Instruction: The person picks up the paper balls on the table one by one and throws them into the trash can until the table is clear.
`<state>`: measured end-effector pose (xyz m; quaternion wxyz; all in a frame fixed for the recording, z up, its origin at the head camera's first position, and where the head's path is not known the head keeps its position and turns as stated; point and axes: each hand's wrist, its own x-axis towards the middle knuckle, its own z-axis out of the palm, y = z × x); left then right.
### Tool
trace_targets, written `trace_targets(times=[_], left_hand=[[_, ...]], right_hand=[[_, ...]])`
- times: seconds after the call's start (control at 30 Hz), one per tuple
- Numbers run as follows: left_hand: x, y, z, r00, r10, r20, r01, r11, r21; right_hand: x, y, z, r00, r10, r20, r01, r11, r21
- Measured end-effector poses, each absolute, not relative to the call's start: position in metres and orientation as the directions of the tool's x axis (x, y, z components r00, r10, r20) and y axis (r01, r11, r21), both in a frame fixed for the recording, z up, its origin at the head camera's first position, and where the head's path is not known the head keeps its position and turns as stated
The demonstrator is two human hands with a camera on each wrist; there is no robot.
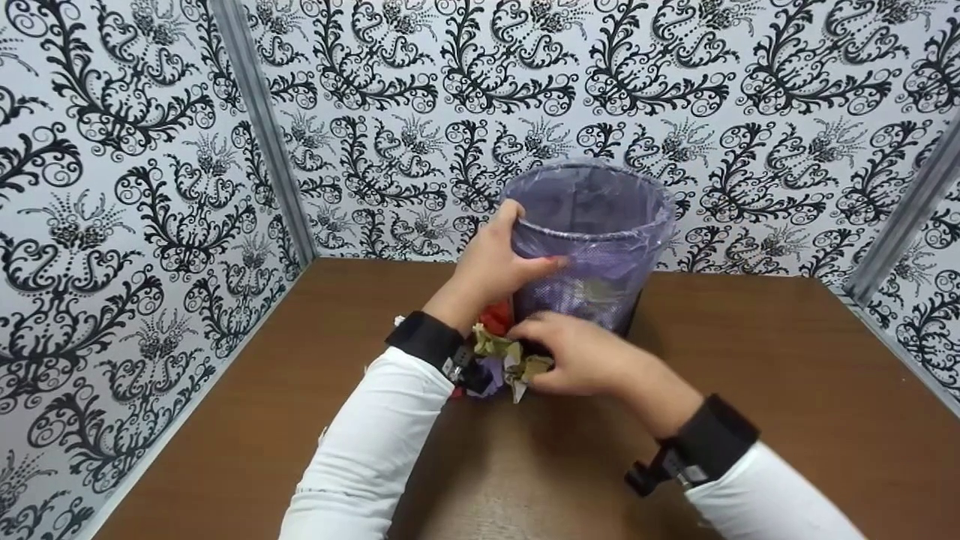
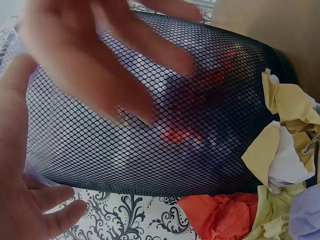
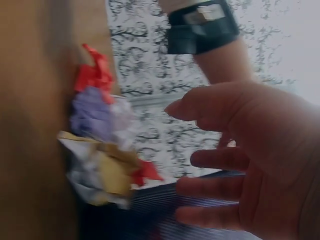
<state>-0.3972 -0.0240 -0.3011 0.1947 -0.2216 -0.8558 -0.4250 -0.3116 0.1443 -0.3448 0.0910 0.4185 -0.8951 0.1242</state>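
Note:
A dark mesh wastebasket (image 2: 135, 145) with a thin purple bag (image 1: 630, 251) folded over its rim stands upright on the table. My left hand (image 1: 491, 259) grips its rim on the left side, thumb across the outside of the bag. Low in front of the basket, my right hand (image 1: 581, 356) is beside a heap of crumpled paper. In the right wrist view its fingers (image 3: 215, 187) are spread and relaxed, with nothing held. The heap has red paper (image 2: 220, 215), purple paper (image 3: 92, 115) and tan-and-white paper (image 3: 105, 172). Colored scraps show through the mesh.
The brown tabletop (image 1: 757, 360) reaches back to a patterned wall (image 1: 375, 135). Another patterned panel (image 1: 97, 225) borders the left side. My left forearm (image 1: 367, 442) partly covers the paper heap in the head view.

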Motion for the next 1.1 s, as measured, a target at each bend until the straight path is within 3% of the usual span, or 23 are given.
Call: trace_targets(times=[0.33, 0.77, 1.1], left_hand=[[-0.397, -0.023, -0.303, -0.835, 0.22, 0.504, 0.536, 0.53, 0.657], [-0.397, -0.025, -0.3, -0.839, 0.213, 0.501, 0.528, 0.539, 0.656], [-0.397, -0.025, -0.3, -0.826, 0.211, 0.523, 0.54, 0.564, 0.625]], right_hand=[[-0.32, 0.132, -0.398, -0.725, -0.652, 0.221, -0.686, 0.714, -0.143], [-0.324, 0.132, -0.411, -0.745, -0.635, 0.202, -0.661, 0.744, -0.101], [-0.321, 0.135, -0.411, -0.724, -0.66, 0.202, -0.689, 0.71, -0.148]])
